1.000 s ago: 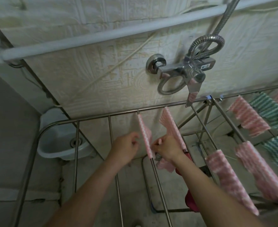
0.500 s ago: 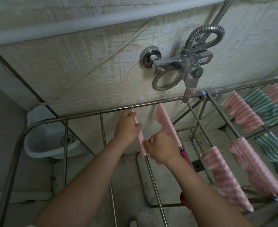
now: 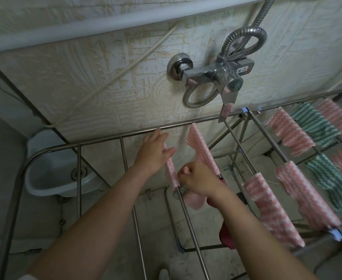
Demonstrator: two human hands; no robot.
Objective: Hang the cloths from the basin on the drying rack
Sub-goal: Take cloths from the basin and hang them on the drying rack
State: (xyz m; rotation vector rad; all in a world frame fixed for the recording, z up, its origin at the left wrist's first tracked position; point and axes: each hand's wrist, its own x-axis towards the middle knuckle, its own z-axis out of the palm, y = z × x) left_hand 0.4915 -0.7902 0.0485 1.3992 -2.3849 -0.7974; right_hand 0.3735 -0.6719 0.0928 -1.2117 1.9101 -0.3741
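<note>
Right, the pink striped cloth (image 3: 201,150) is draped over 1 rail (image 3: 194,239) of the drying rack (image 3: 105,140), just off frame centre toward 12 o'clock, with 1 flap on each side. Left hand (image 3: 156,152): fingers straight and spread, flat against the left flap near the rail's far end. Right hand (image 3: 198,178): curled, pinching the cloth's near edge at 5 o'clock from the left hand. A pale pink bunch hangs just below it; can't tell if it's the same cloth. Looks like the spread-and-level step. I'd use the left palm as an anchor, draw the near edge along the rail toward 6 o'clock, and even up both flaps so nothing slides off. No sideways tugging. Hung cloths (image 3: 273,207) fill the rails at 3 o'clock, and bare rails sit at 9 o'clock.
</note>
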